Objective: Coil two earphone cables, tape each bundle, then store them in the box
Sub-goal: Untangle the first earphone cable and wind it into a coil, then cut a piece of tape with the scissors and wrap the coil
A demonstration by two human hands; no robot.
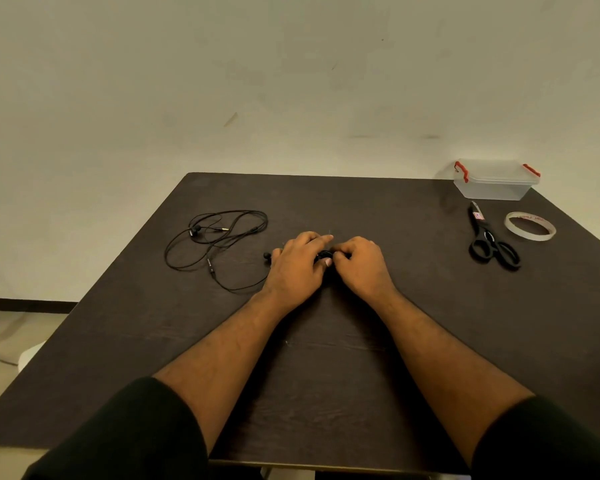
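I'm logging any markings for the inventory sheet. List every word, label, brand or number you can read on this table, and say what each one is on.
None can be read outright.
Tape roll: red print along the inner face, too blurred to read.
Scissors: small red and white sticker on the blade, too small to read; faint pale marking near the pivot, illegible.
Box: no text visible.
Loose earphones: no marking legible.
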